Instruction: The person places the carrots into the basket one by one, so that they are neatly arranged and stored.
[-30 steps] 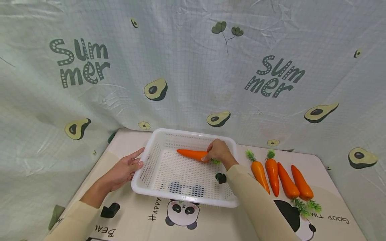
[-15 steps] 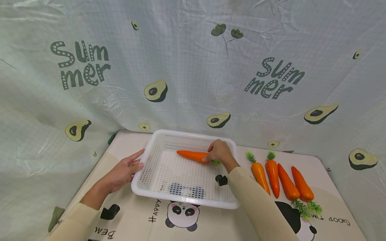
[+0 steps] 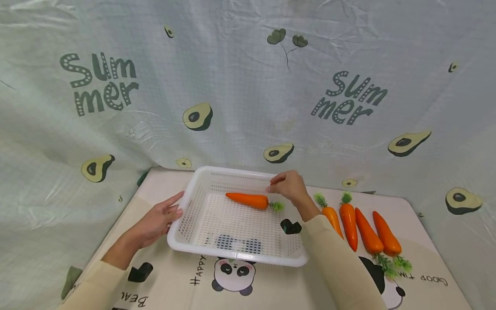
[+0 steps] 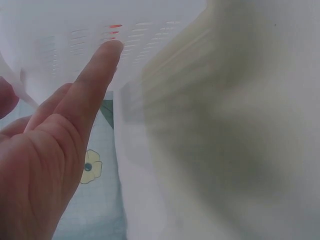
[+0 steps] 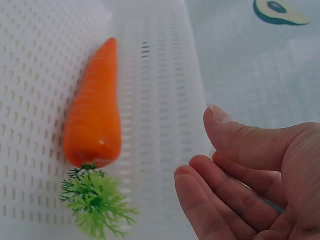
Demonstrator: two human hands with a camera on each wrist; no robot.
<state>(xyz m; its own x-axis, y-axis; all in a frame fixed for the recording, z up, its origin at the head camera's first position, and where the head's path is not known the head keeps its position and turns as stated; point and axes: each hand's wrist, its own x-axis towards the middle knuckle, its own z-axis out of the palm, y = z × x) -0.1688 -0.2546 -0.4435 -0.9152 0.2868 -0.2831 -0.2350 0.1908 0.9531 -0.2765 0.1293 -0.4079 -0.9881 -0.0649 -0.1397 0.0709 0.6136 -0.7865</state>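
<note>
A white plastic basket (image 3: 232,259) with slotted walls stands on the table. At its left side my left hand (image 3: 159,218) holds the rim, thumb by the edge and fingers along the outer wall. In the left wrist view that hand's fingers (image 4: 95,75) reach up against the slotted wall. One orange carrot (image 3: 248,200) with a green leafy top lies in the basket, toward the back. My right hand (image 3: 288,187) hovers over the basket's back right corner. Its fingers are loosely bent, nothing between them, and apart from the carrot in the right wrist view.
Several more carrots (image 3: 348,221) lie in a row on the table (image 3: 166,288), right of the basket, some with leaves pointing away and some toward me. A patterned curtain (image 3: 240,86) hangs close behind the table. My right sleeve (image 3: 341,262) partly covers the nearest carrot.
My right hand has let go of the carrot in the basket and moved up and right. The carrot stays in the basket, its leaves now uncovered. The left hand stays at the rim.
</note>
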